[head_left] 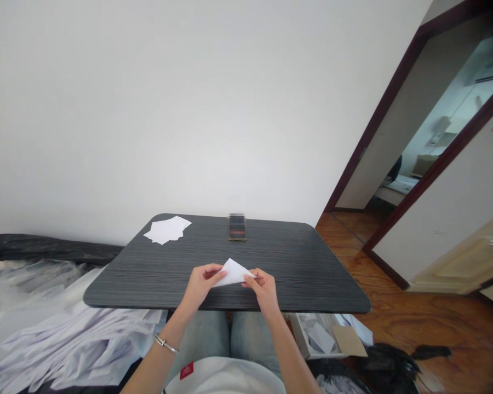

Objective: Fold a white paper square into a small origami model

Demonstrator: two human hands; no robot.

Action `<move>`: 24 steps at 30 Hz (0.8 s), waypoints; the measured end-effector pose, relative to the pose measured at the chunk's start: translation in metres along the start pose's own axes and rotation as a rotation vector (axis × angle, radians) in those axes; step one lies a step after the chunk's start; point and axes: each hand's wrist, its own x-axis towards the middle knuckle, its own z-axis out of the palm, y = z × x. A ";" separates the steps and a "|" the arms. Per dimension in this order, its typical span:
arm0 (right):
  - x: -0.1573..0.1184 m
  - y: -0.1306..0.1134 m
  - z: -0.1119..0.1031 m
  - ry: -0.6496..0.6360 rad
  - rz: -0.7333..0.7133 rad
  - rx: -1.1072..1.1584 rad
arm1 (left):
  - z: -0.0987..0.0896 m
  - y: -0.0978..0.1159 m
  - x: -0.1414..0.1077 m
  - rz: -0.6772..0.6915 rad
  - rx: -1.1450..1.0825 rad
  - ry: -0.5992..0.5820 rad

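Note:
A small white folded piece [235, 272], paper or cloth, is held up above the front part of the dark table [287, 262]. It has a pointed top and a long lower edge. My left hand [203, 282] pinches its left corner between thumb and fingers. At the right corner, my right hand [263, 284] grips it the same way. A pile of flat white pieces [167, 230] lies at the table's back left. Behind the held piece, a small dark object with a blurred face [237, 227] is near the back edge.
White cloth [86, 345] is heaped left of the table, below its top. An open box [318, 336] with white pieces is below the right front edge, with black bags [388, 364] beside it. A white wall [230, 109] rises behind the table.

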 end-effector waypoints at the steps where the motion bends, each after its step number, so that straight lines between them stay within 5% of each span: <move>1: 0.000 0.000 0.000 -0.003 -0.002 -0.014 | 0.002 0.001 0.000 0.000 0.005 0.019; 10: -0.003 -0.006 0.002 -0.029 -0.007 -0.087 | 0.008 0.006 0.002 0.166 0.085 0.068; 24: -0.011 -0.030 0.006 -0.056 -0.045 -0.073 | 0.011 0.023 -0.006 0.007 -0.015 0.006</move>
